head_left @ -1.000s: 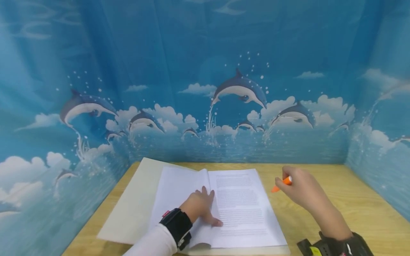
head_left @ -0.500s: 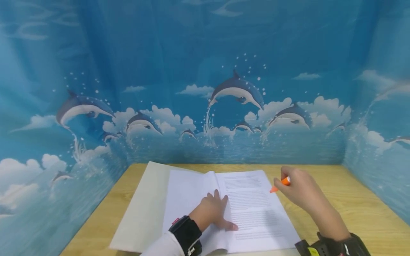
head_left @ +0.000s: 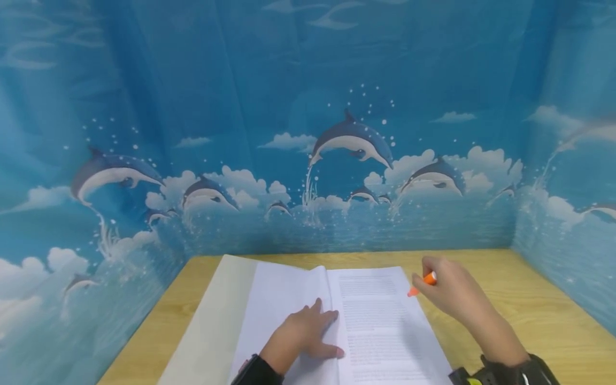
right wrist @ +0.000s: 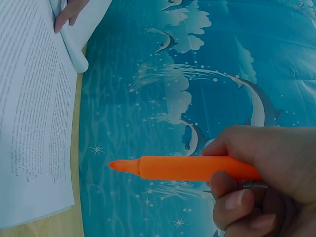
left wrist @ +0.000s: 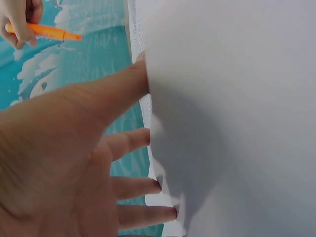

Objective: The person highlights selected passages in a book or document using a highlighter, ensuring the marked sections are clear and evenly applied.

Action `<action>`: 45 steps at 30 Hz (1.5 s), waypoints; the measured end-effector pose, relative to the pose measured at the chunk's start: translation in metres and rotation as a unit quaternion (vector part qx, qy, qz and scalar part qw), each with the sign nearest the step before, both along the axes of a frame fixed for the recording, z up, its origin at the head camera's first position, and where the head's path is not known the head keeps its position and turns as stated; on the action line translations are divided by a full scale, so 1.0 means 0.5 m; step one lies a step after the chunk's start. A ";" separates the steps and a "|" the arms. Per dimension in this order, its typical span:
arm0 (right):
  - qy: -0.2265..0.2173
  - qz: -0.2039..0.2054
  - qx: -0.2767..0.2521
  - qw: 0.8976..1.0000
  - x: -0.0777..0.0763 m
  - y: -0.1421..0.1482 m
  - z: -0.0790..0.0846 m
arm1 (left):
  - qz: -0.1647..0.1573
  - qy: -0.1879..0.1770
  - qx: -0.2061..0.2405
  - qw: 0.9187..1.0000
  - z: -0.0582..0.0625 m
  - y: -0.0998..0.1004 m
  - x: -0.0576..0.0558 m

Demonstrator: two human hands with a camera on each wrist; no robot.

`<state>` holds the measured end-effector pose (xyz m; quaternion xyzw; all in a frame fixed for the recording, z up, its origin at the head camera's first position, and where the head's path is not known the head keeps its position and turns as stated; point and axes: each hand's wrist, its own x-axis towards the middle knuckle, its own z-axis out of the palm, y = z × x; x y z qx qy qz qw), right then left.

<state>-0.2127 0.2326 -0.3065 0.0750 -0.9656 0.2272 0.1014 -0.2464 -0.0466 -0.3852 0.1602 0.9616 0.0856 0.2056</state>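
Orange marker point(right wrist: 187, 168): pale end point(head_left: 434, 275), head view only.

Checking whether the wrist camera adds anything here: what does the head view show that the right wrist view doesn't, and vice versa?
Only the head view shows the pale left cover and the black wristbands on both wrists.

Only the right wrist view shows the curled fingertips of the right-hand grip and the middle stretch of the orange marker, covered in the head view.

Both share that grip on the marker, the left-hand grip (partly cut off in the wrist view), printed page, wooden table and dolphin backdrop.
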 end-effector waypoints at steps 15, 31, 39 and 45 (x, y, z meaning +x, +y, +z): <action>-0.022 -0.015 -0.164 0.986 -0.138 -0.115 -0.062 | -0.014 0.066 0.032 0.997 -0.012 -0.001 0.030; 0.006 -0.018 -0.181 0.983 -0.262 -0.182 -0.166 | -0.013 0.085 -0.039 0.996 -0.021 0.012 0.015; 0.025 -0.030 -0.214 0.976 -0.275 -0.188 -0.179 | -0.008 0.073 -0.034 0.997 -0.023 0.014 0.010; 0.045 -0.034 -0.227 0.972 -0.275 -0.186 -0.190 | 0.003 0.054 -0.041 0.998 -0.027 0.019 0.005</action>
